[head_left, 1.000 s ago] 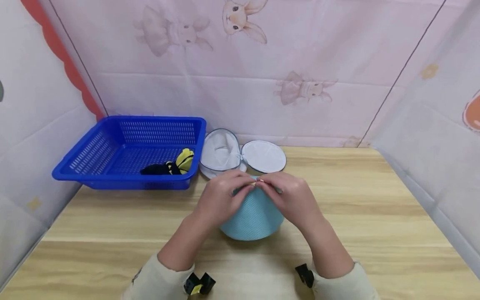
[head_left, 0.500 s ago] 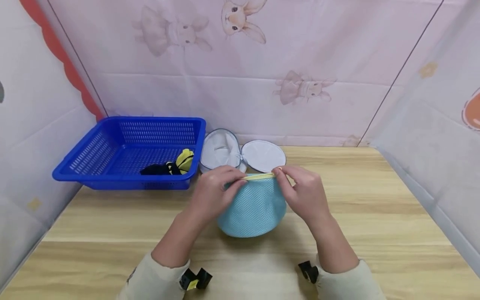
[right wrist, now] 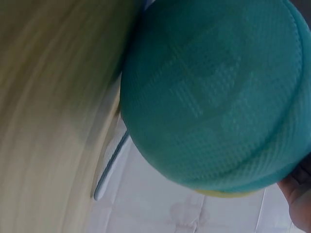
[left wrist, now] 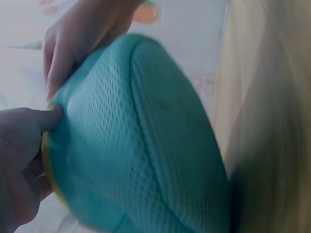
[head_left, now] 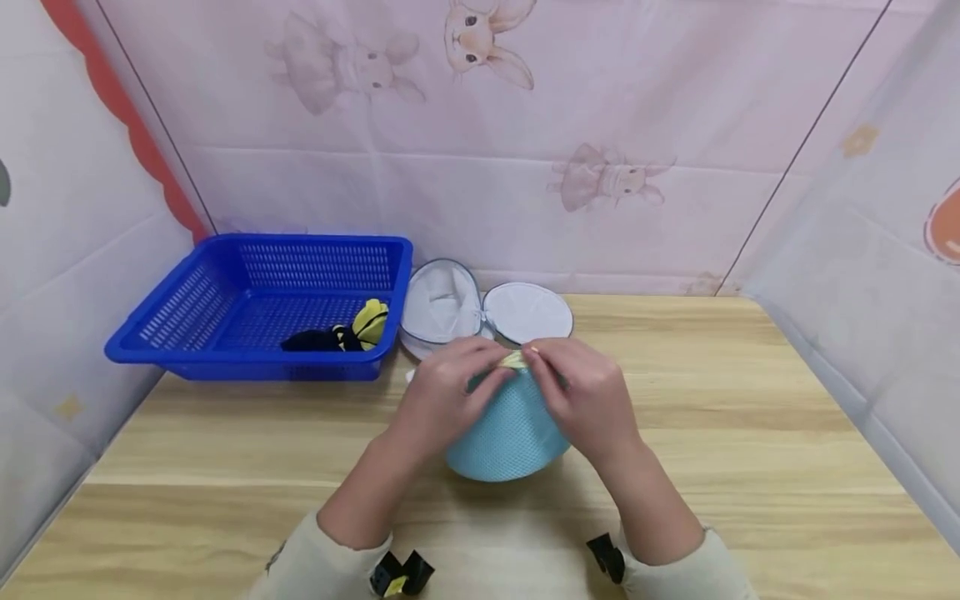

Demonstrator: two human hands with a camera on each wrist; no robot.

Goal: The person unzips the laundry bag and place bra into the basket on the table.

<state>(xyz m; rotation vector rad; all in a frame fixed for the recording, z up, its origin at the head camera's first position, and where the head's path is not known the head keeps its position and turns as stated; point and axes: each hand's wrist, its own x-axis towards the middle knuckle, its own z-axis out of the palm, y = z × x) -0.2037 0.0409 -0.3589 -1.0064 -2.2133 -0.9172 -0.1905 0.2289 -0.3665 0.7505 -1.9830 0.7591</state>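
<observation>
A light-blue mesh laundry bag [head_left: 510, 442] with a rounded body stands upright between both hands. Along its top runs a yellow zipper [head_left: 514, 360]. My left hand [head_left: 450, 387] pinches the zipper edge between thumb and fingers. Close beside it, my right hand [head_left: 588, 392] pinches the same edge at a small pale piece. In the left wrist view the thumb of the left hand [left wrist: 19, 150] presses on the mesh just below the yellow strip. The bag's round base [right wrist: 209, 97] fills much of the right wrist view. The fingertips partly cover the zipper.
At the back left stands a blue plastic basket [head_left: 258, 367], holding a black and yellow bundle [head_left: 363, 325]. A white mesh bag [head_left: 442, 304] lies beside it with its round lid [head_left: 528, 312] folded open. Patterned cloth walls [head_left: 465, 200] enclose the wooden table [head_left: 750, 417].
Half a second ago my right hand was farther right, with the zipper stretched straight. Now it is back close to my left hand, and the bag's top edge is bunched between them.
</observation>
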